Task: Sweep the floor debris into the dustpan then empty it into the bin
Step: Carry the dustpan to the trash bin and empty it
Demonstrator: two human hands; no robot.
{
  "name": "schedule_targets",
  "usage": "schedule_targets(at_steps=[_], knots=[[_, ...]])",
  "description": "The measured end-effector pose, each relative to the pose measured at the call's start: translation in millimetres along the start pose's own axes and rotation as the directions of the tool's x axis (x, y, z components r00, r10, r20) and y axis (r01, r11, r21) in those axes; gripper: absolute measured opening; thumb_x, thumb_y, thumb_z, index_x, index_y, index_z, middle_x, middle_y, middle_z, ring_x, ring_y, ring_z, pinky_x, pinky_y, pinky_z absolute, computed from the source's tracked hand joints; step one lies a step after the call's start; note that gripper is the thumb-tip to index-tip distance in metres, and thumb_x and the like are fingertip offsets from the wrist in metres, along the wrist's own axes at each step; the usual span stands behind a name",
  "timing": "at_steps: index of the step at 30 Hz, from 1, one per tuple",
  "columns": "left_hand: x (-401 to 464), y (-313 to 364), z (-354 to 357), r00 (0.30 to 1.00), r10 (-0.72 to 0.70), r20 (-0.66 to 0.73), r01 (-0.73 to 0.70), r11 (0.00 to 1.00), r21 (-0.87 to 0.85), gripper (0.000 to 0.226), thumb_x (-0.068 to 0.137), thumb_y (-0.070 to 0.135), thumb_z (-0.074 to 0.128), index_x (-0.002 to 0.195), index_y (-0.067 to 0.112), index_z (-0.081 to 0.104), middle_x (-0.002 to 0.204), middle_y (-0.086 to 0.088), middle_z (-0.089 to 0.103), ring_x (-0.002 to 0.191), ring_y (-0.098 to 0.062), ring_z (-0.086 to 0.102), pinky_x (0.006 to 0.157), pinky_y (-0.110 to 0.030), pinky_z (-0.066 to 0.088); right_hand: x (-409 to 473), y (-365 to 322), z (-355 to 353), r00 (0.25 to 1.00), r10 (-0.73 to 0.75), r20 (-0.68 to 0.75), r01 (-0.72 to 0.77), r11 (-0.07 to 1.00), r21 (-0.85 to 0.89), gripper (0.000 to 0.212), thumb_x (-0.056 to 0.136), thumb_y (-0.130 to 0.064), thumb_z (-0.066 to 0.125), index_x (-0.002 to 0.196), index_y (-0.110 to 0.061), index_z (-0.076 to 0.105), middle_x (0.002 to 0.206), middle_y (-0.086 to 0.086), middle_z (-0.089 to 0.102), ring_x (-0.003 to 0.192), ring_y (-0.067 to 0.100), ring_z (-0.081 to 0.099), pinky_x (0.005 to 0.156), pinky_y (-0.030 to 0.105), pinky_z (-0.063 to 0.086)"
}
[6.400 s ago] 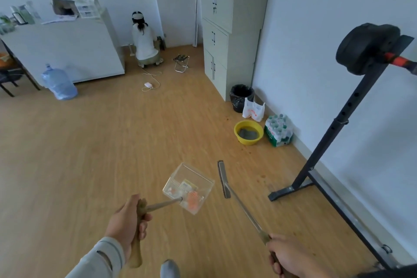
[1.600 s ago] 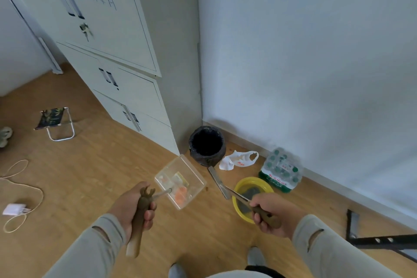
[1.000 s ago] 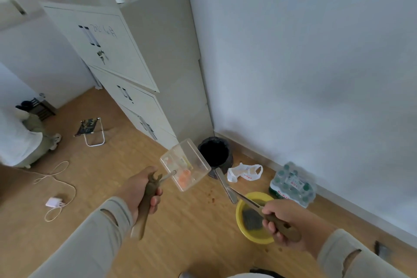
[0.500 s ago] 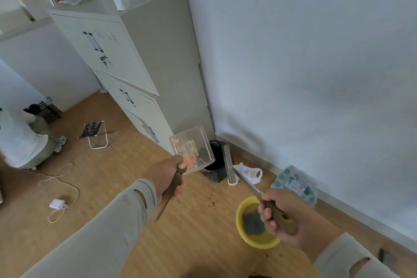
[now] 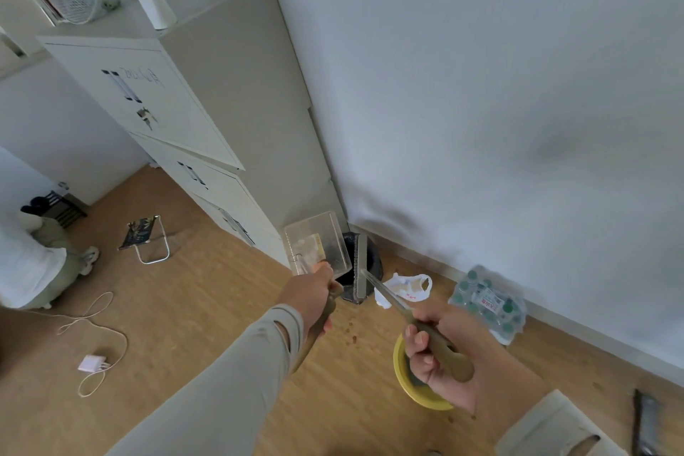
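My left hand [image 5: 310,298] grips the wooden handle of a clear plastic dustpan [image 5: 316,246]. The dustpan is raised and tipped up over the black bin [image 5: 374,263], which stands in the corner beside the cabinet. Pale and orange bits show inside the dustpan near its handle end. My right hand [image 5: 440,352] holds the wooden handle of a small brush [image 5: 361,266], whose head hangs over the bin's rim just right of the dustpan. Small reddish crumbs [image 5: 351,333] lie on the wooden floor between my hands.
A tall grey cabinet [image 5: 207,115] stands left of the bin. A white plastic bag [image 5: 405,289], a pack of water bottles [image 5: 488,304] and a yellow bowl [image 5: 407,381] lie along the wall. A folding stool [image 5: 146,237], a charger cable [image 5: 92,341] and a crouching person [image 5: 29,263] are to the left.
I walked from the open floor to the bin. My left hand lifted the dustpan and tilted it over the bin, and my right hand brought the brush head to the bin's rim.
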State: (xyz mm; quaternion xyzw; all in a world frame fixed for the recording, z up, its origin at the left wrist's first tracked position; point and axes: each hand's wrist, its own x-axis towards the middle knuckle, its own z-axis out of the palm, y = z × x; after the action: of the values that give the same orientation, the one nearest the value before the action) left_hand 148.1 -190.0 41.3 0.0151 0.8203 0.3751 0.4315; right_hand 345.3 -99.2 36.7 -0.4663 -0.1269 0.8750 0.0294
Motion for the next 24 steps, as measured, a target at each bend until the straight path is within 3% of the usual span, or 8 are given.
schedule_targets(at_steps=[4, 10, 17, 22, 24], knots=[[4.3, 7.0, 18.9, 0.999, -0.026, -0.029, 0.024, 0.998, -0.053, 0.035, 0.102, 0.039, 0.054, 0.085, 0.010, 0.064, 0.054, -0.005, 0.043, 0.033, -0.021, 0.044, 0.040, -0.018, 0.035, 2.3, -4.2, 2.1, 1.000, -0.002, -0.002, 0.002, 1.000, -0.027, 0.014, 0.096, -0.008, 0.050, 0.110, -0.008, 0.050, 0.065, 0.011, 0.057, 0.040, 0.015, 0.050, 0.032, 0.022, 0.036], [8.3, 1.7, 28.1, 0.999, -0.029, -0.037, 0.024, 0.992, -0.124, 0.029, 0.103, 0.027, 0.048, 0.084, 0.008, 0.060, 0.048, -0.004, 0.041, 0.033, -0.022, 0.039, 0.031, -0.016, 0.031, 13.2, -7.6, 12.7, 1.000, -0.021, -0.011, 0.021, 0.999, -0.044, 0.012, 0.098, -0.009, 0.048, 0.110, -0.007, 0.049, 0.065, 0.010, 0.056, 0.041, 0.014, 0.049, 0.032, 0.021, 0.035], [28.2, -17.8, 11.7, 0.999, -0.050, -0.013, 0.048, 0.994, -0.095, 0.033, 0.101, 0.035, 0.046, 0.080, 0.011, 0.055, 0.052, -0.003, 0.044, 0.039, -0.022, 0.042, 0.038, -0.021, 0.032, 14.9, 7.0, 32.6, 0.999, -0.030, -0.046, 0.026, 0.997, -0.077, 0.008, 0.099, -0.009, 0.049, 0.105, -0.004, 0.051, 0.064, 0.010, 0.055, 0.038, 0.014, 0.048, 0.031, 0.020, 0.036], [37.0, -25.3, 8.8, 0.997, -0.070, 0.009, 0.071, 0.984, -0.164, 0.036, 0.099, 0.034, 0.049, 0.070, 0.014, 0.057, 0.048, -0.001, 0.045, 0.036, -0.019, 0.040, 0.036, -0.020, 0.032, 18.2, 9.4, 40.8, 0.998, -0.026, -0.062, 0.020, 0.995, -0.093, 0.003, 0.099, -0.007, 0.048, 0.100, -0.005, 0.050, 0.064, 0.011, 0.054, 0.038, 0.015, 0.048, 0.032, 0.020, 0.035], [39.6, -25.8, 14.6, 0.997, -0.077, -0.004, 0.075, 0.983, -0.168, 0.035, 0.099, 0.036, 0.050, 0.075, 0.013, 0.058, 0.050, -0.002, 0.047, 0.036, -0.019, 0.041, 0.036, -0.021, 0.033, 19.3, 2.9, 38.8, 0.998, -0.023, -0.061, 0.017, 0.996, -0.089, 0.001, 0.098, -0.006, 0.049, 0.099, -0.006, 0.049, 0.064, 0.012, 0.054, 0.038, 0.015, 0.048, 0.032, 0.020, 0.035]])
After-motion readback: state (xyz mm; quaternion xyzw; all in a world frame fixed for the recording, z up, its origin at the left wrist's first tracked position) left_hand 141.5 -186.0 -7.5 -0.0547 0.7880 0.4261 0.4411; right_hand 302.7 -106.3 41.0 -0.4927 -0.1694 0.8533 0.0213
